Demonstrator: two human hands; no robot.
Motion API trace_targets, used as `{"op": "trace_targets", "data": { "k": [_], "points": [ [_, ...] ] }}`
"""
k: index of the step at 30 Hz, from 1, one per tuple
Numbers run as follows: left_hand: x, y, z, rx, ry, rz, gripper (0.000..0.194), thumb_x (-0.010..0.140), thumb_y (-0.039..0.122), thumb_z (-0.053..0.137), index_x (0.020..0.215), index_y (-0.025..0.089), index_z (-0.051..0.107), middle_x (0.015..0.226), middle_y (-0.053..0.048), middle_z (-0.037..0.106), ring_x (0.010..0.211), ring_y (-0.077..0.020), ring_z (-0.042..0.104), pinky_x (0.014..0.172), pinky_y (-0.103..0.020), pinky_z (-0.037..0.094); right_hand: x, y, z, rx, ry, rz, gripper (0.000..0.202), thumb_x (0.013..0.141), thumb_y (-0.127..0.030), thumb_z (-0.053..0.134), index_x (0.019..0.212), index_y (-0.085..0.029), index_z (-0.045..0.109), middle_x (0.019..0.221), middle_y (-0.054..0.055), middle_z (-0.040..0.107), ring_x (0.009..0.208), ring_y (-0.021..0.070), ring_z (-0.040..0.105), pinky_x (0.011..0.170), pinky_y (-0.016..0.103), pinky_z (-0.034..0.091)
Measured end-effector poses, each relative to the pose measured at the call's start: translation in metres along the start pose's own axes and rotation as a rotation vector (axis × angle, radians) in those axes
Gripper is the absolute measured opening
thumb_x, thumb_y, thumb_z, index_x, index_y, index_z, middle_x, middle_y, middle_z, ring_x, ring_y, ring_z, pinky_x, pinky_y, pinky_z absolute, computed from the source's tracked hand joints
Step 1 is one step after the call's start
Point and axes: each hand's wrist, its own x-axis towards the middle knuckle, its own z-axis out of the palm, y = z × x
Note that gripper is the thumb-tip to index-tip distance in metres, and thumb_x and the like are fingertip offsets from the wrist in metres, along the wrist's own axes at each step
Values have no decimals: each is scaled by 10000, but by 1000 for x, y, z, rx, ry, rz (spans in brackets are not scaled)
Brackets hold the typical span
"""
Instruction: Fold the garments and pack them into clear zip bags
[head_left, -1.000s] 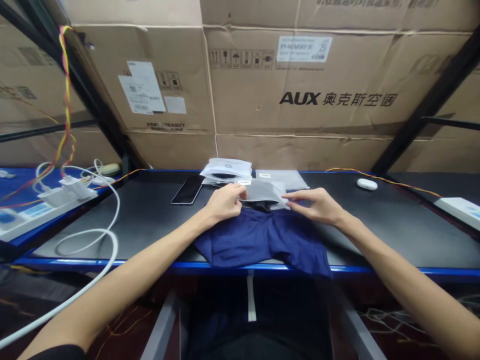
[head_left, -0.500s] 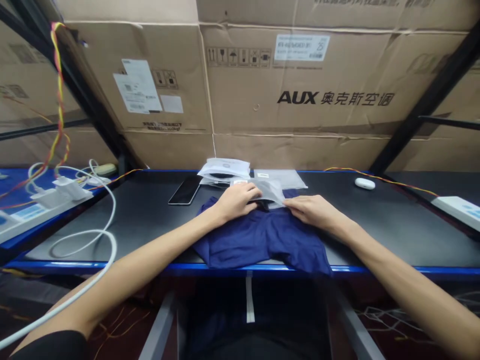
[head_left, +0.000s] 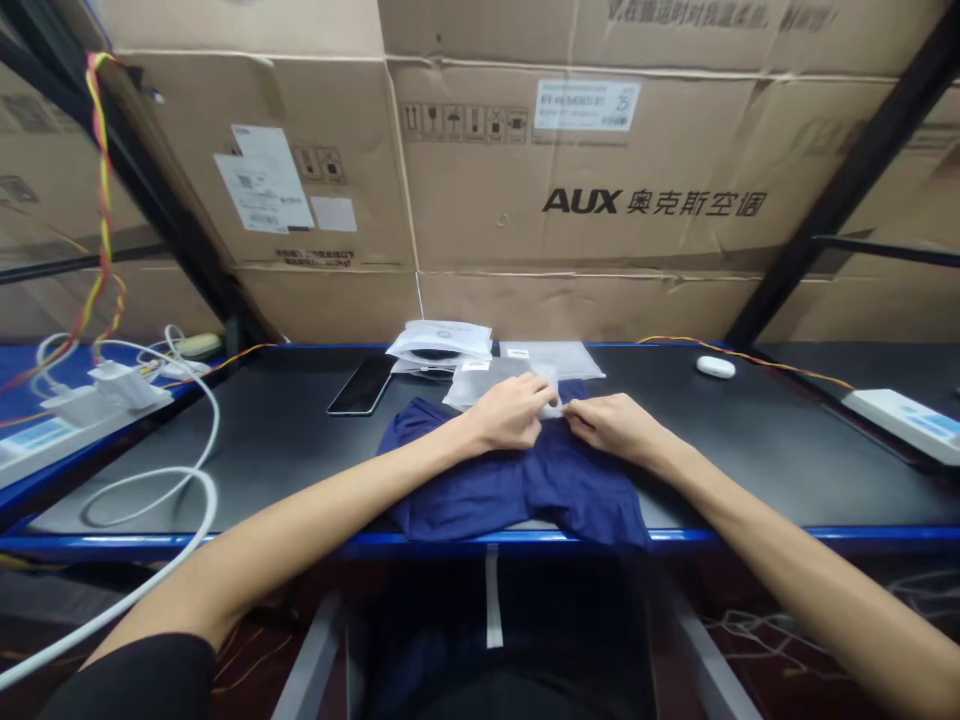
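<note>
A frosted plastic bag (head_left: pixel 469 386) with a small white label lies on top of the crumpled navy-blue garment (head_left: pixel 480 490). My left hand (head_left: pixel 516 410) is closed at the bag's near edge, toward its right end, its fingers curled on the plastic. Close beside it, my right hand (head_left: pixel 611 422) pinches the bag's right corner. The two hands are almost touching. Both rest just above the garment, and my left hand hides much of the bag's edge.
Behind the bag are a stack of white packets (head_left: pixel 442 340) and another flat frosted bag (head_left: pixel 574 358). A phone (head_left: pixel 362 385) lies to the left, a white earbud case (head_left: pixel 715 367) to the right. Power strips (head_left: pixel 904 420) and a white cable (head_left: pixel 214 500) flank the mat. Large cartons (head_left: pixel 480 235) stand behind.
My left hand has slid right along the bag's edge to near my right hand. The bag's mouth, gaping before, now looks flatter. My right hand keeps its corner.
</note>
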Motion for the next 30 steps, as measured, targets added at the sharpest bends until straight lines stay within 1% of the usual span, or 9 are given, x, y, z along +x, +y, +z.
{"op": "trace_targets", "data": {
  "k": [3, 5, 9, 14, 19, 24, 30],
  "points": [
    [2, 3, 4, 16, 27, 13, 209, 928, 262, 576, 1084, 153, 662, 1074, -92, 682, 992, -243, 619, 873, -348, 502, 0, -2, -2, -34, 11, -2, 231, 967, -202, 447, 872, -182, 656, 737, 54, 746, 592, 176, 658, 546, 284, 329],
    [4, 4, 7, 70, 29, 22, 209, 975, 321, 550, 1040, 165, 674, 1025, -85, 694, 974, -244, 623, 824, -351, 497, -1, -3, -2, -47, 28, -3, 231, 958, -203, 444, 832, -186, 636, 685, 47, 724, 560, 168, 632, 533, 285, 294],
    [6, 7, 13, 161, 61, 20, 238, 1024, 271, 457, 995, 181, 675, 947, -69, 695, 915, -225, 627, 732, -328, 464, -1, -5, -2, -60, 67, 8, 213, 924, -185, 447, 788, -195, 611, 636, 33, 692, 521, 150, 582, 519, 283, 240],
    [-3, 3, 11, 229, 82, 57, 195, 1014, 243, 466, 997, 190, 654, 971, -70, 679, 873, -212, 625, 710, -324, 456, -1, -8, -7, -79, 64, 18, 209, 897, -155, 453, 756, -199, 602, 644, 26, 683, 525, 141, 556, 522, 297, 212],
    [-23, -13, 3, 261, 89, 71, 207, 1016, 235, 455, 974, 177, 650, 1095, -79, 673, 844, -178, 644, 701, -298, 478, 0, -9, -14, -80, 3, 28, 219, 910, -146, 452, 770, -194, 614, 725, 36, 712, 586, 144, 587, 538, 296, 229],
    [-42, -26, -4, 290, 91, 92, 189, 1003, 194, 459, 940, 167, 636, 1045, -75, 680, 861, -180, 667, 706, -285, 500, 1, -11, -17, -104, -34, 6, 221, 925, -153, 461, 762, -188, 606, 744, 39, 712, 622, 145, 608, 542, 301, 220],
    [-72, -47, -18, 325, 78, 92, 155, 985, 161, 466, 929, 162, 611, 1072, -82, 686, 912, -188, 679, 753, -285, 524, -2, -8, -18, -125, -33, -9, 230, 939, -148, 453, 777, -184, 612, 762, 35, 708, 647, 143, 628, 544, 298, 244]
  ]
}}
